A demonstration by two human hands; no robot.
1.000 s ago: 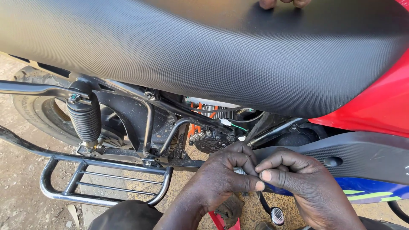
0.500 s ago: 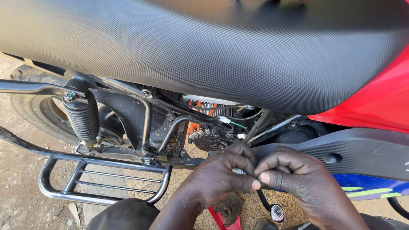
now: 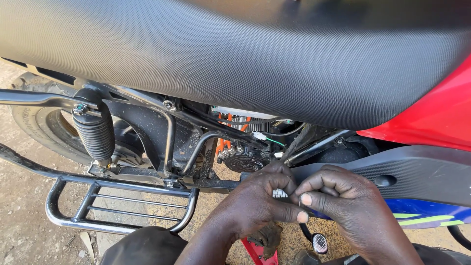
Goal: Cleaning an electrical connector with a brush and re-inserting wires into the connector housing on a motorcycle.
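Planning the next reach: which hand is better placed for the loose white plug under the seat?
Left, probably: the left hand lies below the white plug, while the right hand sits farther off, beside the grey side panel. Both pinch at a small white connector.

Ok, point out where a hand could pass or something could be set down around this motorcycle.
Bare ground lies left of the footrest rack, below the rear tyre. The seat top is free too. It is crowded where the left hand and right hand meet, beside the wiring and side panel.

Sunlit bare dirt ground (image 3: 24, 230); scattered small stones.
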